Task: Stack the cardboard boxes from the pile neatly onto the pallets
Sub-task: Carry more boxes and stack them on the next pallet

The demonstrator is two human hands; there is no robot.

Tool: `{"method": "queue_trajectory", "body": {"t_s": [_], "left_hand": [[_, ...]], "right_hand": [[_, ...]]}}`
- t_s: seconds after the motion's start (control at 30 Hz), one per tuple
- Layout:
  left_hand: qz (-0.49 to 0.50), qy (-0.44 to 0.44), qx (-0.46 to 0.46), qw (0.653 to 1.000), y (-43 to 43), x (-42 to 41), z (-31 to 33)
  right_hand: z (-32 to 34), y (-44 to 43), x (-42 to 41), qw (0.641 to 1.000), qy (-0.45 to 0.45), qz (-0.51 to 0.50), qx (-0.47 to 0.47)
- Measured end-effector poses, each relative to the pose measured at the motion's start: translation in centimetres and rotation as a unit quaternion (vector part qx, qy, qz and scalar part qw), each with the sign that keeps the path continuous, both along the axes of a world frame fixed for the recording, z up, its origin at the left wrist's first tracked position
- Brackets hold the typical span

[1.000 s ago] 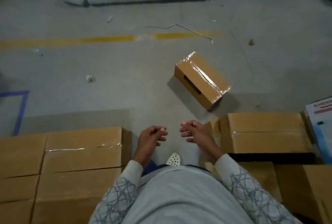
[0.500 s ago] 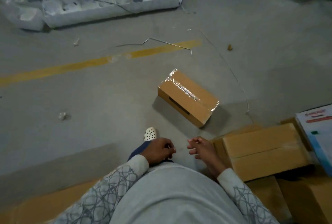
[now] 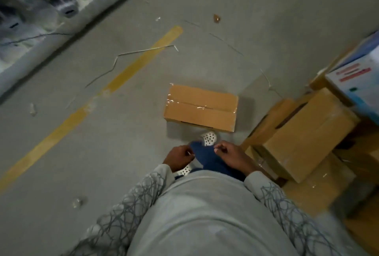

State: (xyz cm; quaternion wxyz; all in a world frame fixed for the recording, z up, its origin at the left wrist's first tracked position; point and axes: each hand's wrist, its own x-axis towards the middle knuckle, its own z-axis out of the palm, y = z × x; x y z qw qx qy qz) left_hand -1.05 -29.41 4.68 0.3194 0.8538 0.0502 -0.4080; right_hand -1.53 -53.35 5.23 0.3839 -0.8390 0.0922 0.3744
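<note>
Lone box (image 3: 201, 108) left of pile (image 3: 303, 132)

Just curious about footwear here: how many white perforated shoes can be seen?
2. One white perforated shoe is on the grey floor, on the near side of the taped brown cardboard box; the other peeks out beneath the left hand.

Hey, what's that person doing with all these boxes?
A person stands among cardboard boxes. One taped box lies alone on the concrete floor, just past their white shoe. The left hand and the right hand hang in front of them, fingers loosely curled, holding nothing. A pile of boxes sits on the right. Nothing is picked up yet; the lone box looks like the likely next grab.
</note>
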Motion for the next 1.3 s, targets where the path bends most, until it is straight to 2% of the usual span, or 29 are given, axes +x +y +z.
{"method": "queue_trajectory", "body": {"t_s": [0.07, 0.17, 0.23, 0.3, 0.37, 0.47, 0.6, 0.7, 0.77, 0.87, 0.93, 0.97, 1.0, 1.07, 1.23, 1.27, 1.3], "left_hand": [[-0.068, 0.052, 0.031, 0.996, 0.7, 3.8, -1.0], [-0.138, 0.071, 0.144, 0.977, 2.9, 8.9, -1.6], [-0.175, 0.04, 0.214, 0.96, 4.4, 12.1, -1.6], [-0.167, 0.006, 0.243, 0.956, 5.3, 15.3, -1.5], [-0.136, 0.013, 0.224, 0.965, 5.9, 18.5, -1.1], [-0.124, 0.043, 0.155, 0.979, 6.6, 22.8, -1.4], [-0.192, 0.086, 0.111, 0.971, 7.9, 26.9, -2.2], [-0.253, 0.127, 0.096, 0.954, 10.1, 30.2, -3.5], [-0.292, 0.144, 0.086, 0.942, 11.9, 32.8, -4.3], [-0.326, 0.151, 0.087, 0.929, 13.4, 37.0, -5.4], [-0.353, 0.151, 0.086, 0.919, 12.5, 39.7, -7.9], [-0.371, 0.147, 0.087, 0.913, 11.6, 40.9, -9.9], [-0.385, 0.144, 0.086, 0.908, 10.6, 42.0, -12.2], [-0.411, 0.132, 0.083, 0.898, 8.7, 43.6, -18.1], [-0.501, 0.079, 0.081, 0.858, 4.9, 44.1, -33.6], [-0.512, 0.058, 0.081, 0.853, 4.4, 44.0, -36.4], [-0.522, 0.023, 0.081, 0.849, 3.7, 43.9, -39.0]], "right_hand": [[-1.7, 0.2, 3.0, 0.999, 0.034, -0.019, -0.012], [-3.4, 0.4, 7.4, 0.996, 0.059, -0.05, -0.038], [-3.9, 0.4, 9.6, 0.993, 0.078, -0.067, -0.062], [-4.3, 0.5, 11.0, 0.988, 0.111, -0.055, -0.097], [-4.5, 0.7, 12.1, 0.982, 0.134, -0.058, -0.116], [-4.5, 2.0, 13.7, 0.976, 0.135, -0.139, -0.1], [-4.9, 5.2, 16.6, 0.949, 0.142, -0.272, -0.07], [-5.3, 8.8, 18.7, 0.915, 0.148, -0.372, -0.042], [-6.0, 11.4, 19.9, 0.875, 0.164, -0.454, -0.016], [-7.3, 16.8, 21.8, 0.762, 0.186, -0.618, 0.047], [-9.5, 20.0, 23.1, 0.665, 0.199, -0.714, 0.091], [-11.2, 21.4, 23.7, 0.636, 0.196, -0.74, 0.1], [-13.6, 22.7, 24.1, 0.623, 0.187, -0.752, 0.106], [-19.1, 24.7, 25.3, 0.627, 0.177, -0.754, 0.087], [-34.7, 25.7, 26.9, 0.702, 0.199, -0.684, 0.006], [-37.6, 25.3, 27.0, 0.703, 0.203, -0.682, -0.021], [-40.1, 24.8, 27.0, 0.683, 0.207, -0.699, -0.045]]}}
